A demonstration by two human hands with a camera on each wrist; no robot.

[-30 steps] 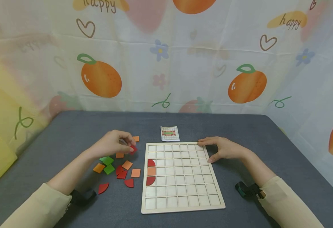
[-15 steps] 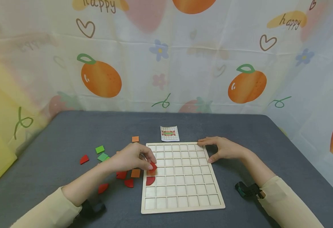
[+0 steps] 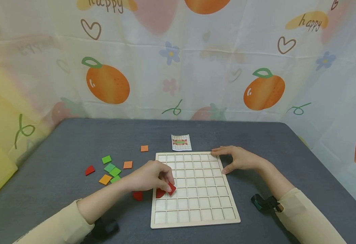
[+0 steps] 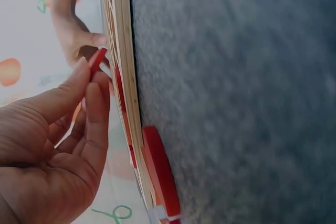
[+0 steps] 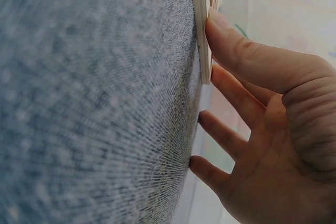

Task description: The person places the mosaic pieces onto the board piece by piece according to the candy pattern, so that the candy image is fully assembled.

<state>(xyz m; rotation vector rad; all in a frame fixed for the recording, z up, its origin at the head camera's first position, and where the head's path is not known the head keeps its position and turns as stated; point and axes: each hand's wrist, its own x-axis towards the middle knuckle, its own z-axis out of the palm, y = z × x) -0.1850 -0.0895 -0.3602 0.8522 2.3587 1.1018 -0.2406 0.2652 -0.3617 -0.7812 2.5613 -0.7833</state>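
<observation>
My left hand (image 3: 150,176) pinches a small red tile (image 3: 172,189) between thumb and fingertips, over the left side of a pale wooden grid board (image 3: 196,204). In the left wrist view the same red tile (image 4: 96,62) stands tilted and above the board's surface. Just left of it, a red quarter-round piece (image 3: 160,193) lies in the board's left column, partly covered by the hand, which also hides the cells behind it. At the board's upper right corner my right hand (image 3: 241,159) touches the edge, its thumb (image 5: 231,35) on the rim and its fingers spread.
Left of the board lie several loose pieces: green tiles (image 3: 109,167), orange tiles (image 3: 128,164), a red quarter-round (image 3: 90,170) and another red one (image 3: 138,195) near the board. A small printed card (image 3: 181,142) with a coloured grid pattern lies beyond the board.
My left hand has carried the red tile from among the loose pieces rightward onto the board area, then slightly toward me. The right hand and the board have stayed in place.
</observation>
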